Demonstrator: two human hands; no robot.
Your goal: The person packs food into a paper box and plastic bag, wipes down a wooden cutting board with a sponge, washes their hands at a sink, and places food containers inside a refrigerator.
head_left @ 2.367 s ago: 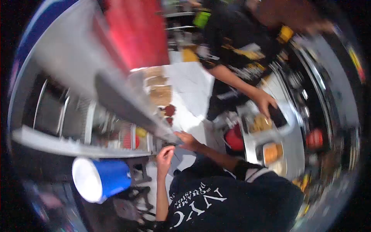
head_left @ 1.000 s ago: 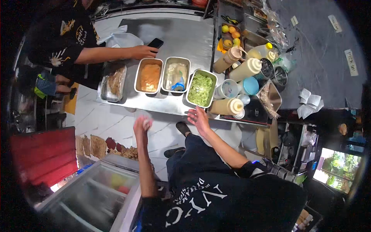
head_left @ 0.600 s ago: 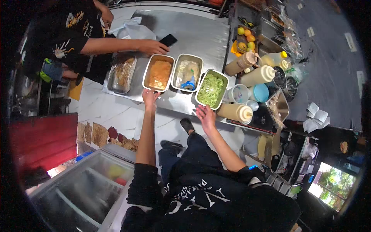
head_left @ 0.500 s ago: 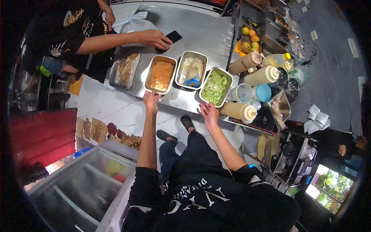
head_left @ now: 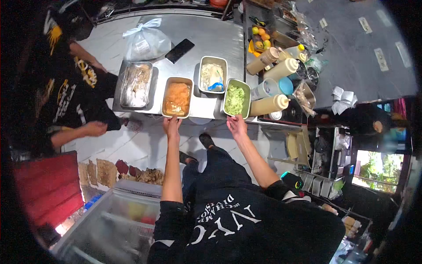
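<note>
My left hand [head_left: 172, 126] grips the near edge of a metal container of orange food [head_left: 177, 99], at the front of the steel table [head_left: 198, 33]. To the right, the fingers of my right hand [head_left: 237, 125] are closed on the near rim of a container of shredded green food [head_left: 235, 100]. Between the two, slightly farther back, stands a container with pale food and a blue item [head_left: 212, 75]. A plastic-covered tray [head_left: 136, 85] lies left of the orange food.
A black phone [head_left: 180, 51] and a tied plastic bag [head_left: 147, 43] lie behind the containers. Sauce bottles [head_left: 281, 69] stand right. Co-workers are at the left, one hand [head_left: 95, 128] near the table. A glass-topped freezer [head_left: 118, 220] is at lower left.
The orange and green containers have come nearer the table's front edge, away from the pale one. The co-worker's hand has left the phone. My hands stay at the two containers.
</note>
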